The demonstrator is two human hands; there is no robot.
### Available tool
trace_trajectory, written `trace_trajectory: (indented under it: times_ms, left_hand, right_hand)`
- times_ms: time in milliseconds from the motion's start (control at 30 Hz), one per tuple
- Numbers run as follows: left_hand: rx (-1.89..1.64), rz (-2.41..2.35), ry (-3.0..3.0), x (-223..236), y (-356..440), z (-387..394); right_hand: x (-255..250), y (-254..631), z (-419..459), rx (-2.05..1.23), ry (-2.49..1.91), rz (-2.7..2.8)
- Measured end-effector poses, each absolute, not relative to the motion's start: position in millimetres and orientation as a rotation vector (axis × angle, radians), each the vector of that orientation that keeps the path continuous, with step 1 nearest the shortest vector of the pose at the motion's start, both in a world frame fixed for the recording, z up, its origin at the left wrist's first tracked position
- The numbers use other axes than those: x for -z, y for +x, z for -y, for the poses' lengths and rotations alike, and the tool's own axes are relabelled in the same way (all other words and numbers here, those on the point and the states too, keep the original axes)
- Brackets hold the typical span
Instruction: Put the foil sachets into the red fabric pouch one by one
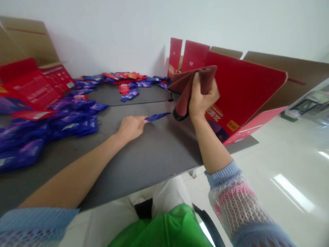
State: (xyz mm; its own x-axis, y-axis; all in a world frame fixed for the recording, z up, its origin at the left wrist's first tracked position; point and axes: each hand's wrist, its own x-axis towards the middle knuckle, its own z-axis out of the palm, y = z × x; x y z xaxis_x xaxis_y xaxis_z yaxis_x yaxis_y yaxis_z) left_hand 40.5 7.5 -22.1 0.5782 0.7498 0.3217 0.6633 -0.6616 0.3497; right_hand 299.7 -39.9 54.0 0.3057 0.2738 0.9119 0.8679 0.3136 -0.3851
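My left hand [132,127] is closed over the grey table and pinches one end of a blue sachet [158,117], which points to the right, seen nearly edge-on. My right hand [204,97] is raised in front of a red carton and grips a bunched brown cloth [184,84]. Dark, shiny black parts of some object [181,116] show below the cloth; most of it is covered, so I cannot make out what it is. The sachet's tip lies just left of these black parts.
Blue sachets [64,125] heap on the left of the table [144,154]. More blue and red sachets [123,77] lie along the wall. An open red carton [239,85] stands at right, another open carton [33,82] at left. The table's front edge is near my knees.
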Motion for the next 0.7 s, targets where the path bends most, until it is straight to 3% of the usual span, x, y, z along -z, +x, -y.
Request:
trace_trajectory:
  times_ms: [100, 200, 500, 700]
  left_hand:
    - [-0.911, -1.146, 1.946, 21.7, 37.2, -16.7]
    - [-0.930, -0.940, 1.470, 17.3, 33.0, -16.2]
    - [-0.723, -0.780, 1.573, 21.4, 42.3, 0.0]
    - [-0.225, -0.546, 1.611, -1.0, 26.6, 3.2]
  right_hand:
    - [-52.5, 294.7, 42.1, 0.590, -1.186, 1.200]
    - [-42.0, 273.4, 48.5, 0.575, -1.151, 1.353]
    - [-7.2, 205.1, 54.8, 0.535, -1.246, 2.164]
    - [-14.9, 232.2, 39.1, 0.507, -1.746, 1.864]
